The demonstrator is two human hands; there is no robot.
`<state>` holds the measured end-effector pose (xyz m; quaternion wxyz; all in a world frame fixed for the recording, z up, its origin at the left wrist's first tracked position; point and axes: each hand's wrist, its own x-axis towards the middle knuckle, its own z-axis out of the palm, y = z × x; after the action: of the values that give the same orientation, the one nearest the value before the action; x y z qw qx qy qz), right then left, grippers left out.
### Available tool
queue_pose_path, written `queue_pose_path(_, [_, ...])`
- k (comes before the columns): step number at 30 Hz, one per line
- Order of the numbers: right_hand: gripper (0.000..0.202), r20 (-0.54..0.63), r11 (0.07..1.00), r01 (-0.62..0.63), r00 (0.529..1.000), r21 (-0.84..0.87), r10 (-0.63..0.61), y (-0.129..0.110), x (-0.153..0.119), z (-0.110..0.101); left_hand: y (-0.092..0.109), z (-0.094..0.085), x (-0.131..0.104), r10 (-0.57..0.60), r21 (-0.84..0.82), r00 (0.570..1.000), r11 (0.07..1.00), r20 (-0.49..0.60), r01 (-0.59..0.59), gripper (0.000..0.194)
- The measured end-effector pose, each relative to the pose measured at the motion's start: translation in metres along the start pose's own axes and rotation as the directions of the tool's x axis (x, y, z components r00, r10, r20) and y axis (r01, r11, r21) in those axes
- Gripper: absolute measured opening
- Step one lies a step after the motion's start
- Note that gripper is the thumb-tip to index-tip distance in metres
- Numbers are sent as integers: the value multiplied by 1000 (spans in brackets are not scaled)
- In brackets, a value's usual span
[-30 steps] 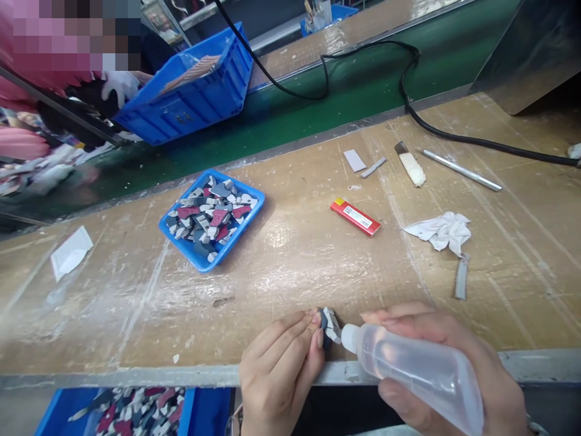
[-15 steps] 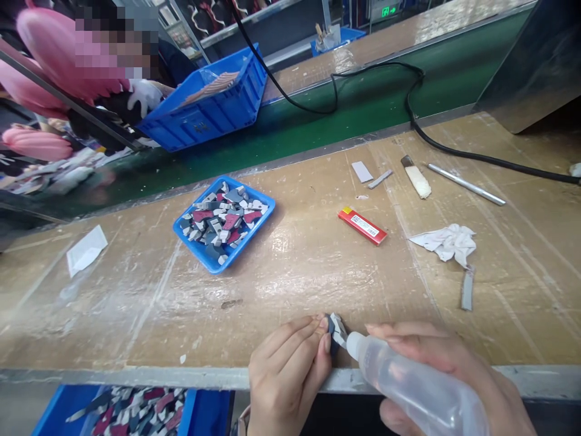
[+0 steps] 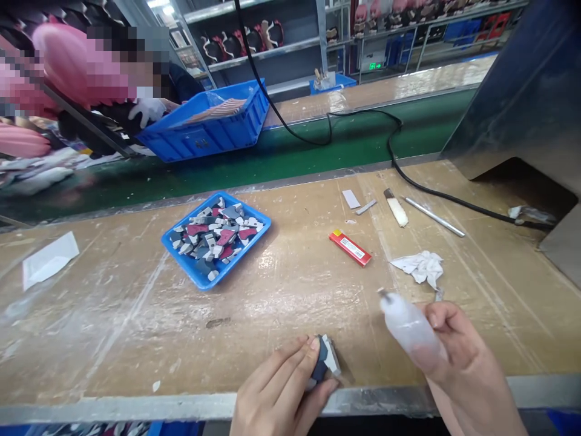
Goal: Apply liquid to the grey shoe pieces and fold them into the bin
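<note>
At the table's front edge my left hand (image 3: 284,384) is closed on a small dark blue and white piece (image 3: 327,357), which it pinches between thumb and fingers. Part of the piece is hidden under the fingers. To the right, my right hand (image 3: 458,345) grips a translucent squeeze bottle (image 3: 415,330), raised above the table with its tip pointing up and left, apart from the piece. The bottle's tip is blurred. Beyond my left hand stands a blue tray (image 3: 200,281) heaped with similar pieces in dark blue, white and dark red.
A red box (image 3: 350,247), crumpled white cloth (image 3: 422,266), a brush-like tool (image 3: 396,208) and a metal rod (image 3: 434,217) lie at right. A black cable (image 3: 436,192) runs behind them. Across the green strip stands a blue crate (image 3: 204,136) beside a person's gloved hand (image 3: 147,109).
My right hand has drawn the bottle away from the piece, up and to the right. My left hand keeps hold of the piece. The camera view has tilted upward.
</note>
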<state>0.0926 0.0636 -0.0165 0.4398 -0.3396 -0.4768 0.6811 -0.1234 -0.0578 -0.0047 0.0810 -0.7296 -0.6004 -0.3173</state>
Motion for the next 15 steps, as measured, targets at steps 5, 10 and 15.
queue_pose_path(5, [51, -140, 955, 122, 976, -270, -165, 11, 1, 9, 3, 1, -5, -65, 25, 998, 998, 0, 65, 26])
queue_pose_path(10, [62, -57, 788, 120, 980, -604, -192, 24, 3, 6, 17, 2, -5, -187, -29, 982, 982, -28, 186, 21])
queue_pose_path(15, [71, 76, 901, 70, 996, -429, -41, 10, 5, -4, 28, -4, -2, -152, -90, 983, 985, -98, 144, 16])
